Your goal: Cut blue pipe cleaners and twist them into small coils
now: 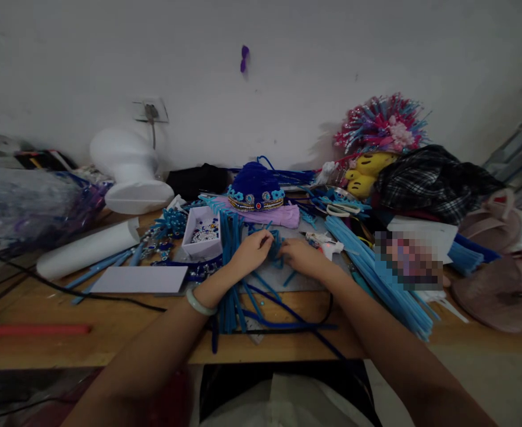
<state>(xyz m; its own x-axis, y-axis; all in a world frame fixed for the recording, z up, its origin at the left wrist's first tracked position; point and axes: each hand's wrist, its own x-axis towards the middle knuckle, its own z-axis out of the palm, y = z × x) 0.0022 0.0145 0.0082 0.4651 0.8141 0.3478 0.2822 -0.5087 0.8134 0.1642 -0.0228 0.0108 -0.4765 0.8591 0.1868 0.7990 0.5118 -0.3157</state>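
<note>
My left hand (252, 251) and my right hand (304, 257) meet over the middle of the table, fingers pinched together. Between them is a bent blue pipe cleaner piece (276, 242), and both hands grip it; its exact shape is too dark to make out. Just behind sits a dark blue cap-shaped headpiece (257, 188) with light blue flowers, a gold band and gems, resting on a lilac bundle (282, 216). A bunch of blue pipe cleaners (230, 249) lies beside my left wrist. Close to my right hand is a white glue gun (327, 243) with a small red light.
A white box (202, 232) holds small beads. Left of it are a white card (138, 280), a white roll (87, 248) and a foam head (127, 169). Light blue pipe cleaners (376, 279) lie right of my right forearm. A black cable (87, 294) crosses the left side.
</note>
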